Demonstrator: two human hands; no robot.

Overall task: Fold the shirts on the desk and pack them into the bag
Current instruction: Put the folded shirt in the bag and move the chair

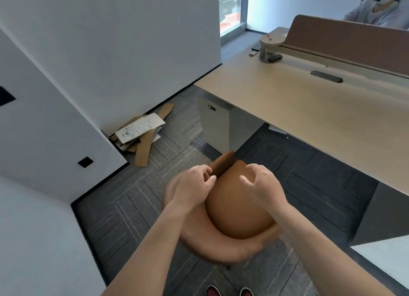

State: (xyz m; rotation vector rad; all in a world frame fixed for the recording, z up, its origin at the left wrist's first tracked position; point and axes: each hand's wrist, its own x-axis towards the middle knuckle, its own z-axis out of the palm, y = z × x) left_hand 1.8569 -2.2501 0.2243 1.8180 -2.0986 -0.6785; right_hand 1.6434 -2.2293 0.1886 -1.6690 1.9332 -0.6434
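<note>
Brown chair (pixel 239 211), below both my hands. Item, left hand (pixel 192 185): fingers curled at the chair's darker top edge; pinching it or not, I cannot tell. Item, right hand (pixel 263 185): fingers spread, loosely bent, above the chair. Item, desk (pixel 309 109): pale wood, to my right; where the shirts lie, I cannot tell.

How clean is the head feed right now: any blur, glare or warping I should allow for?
Head view: wide-angle warp bows the desk edge and wall lines. Head view: motion blur smears the near rim of the chair; left hand and right hand look soft. Head view: even daylight from the window, no glare on the desk, soft shade beneath it.
</note>
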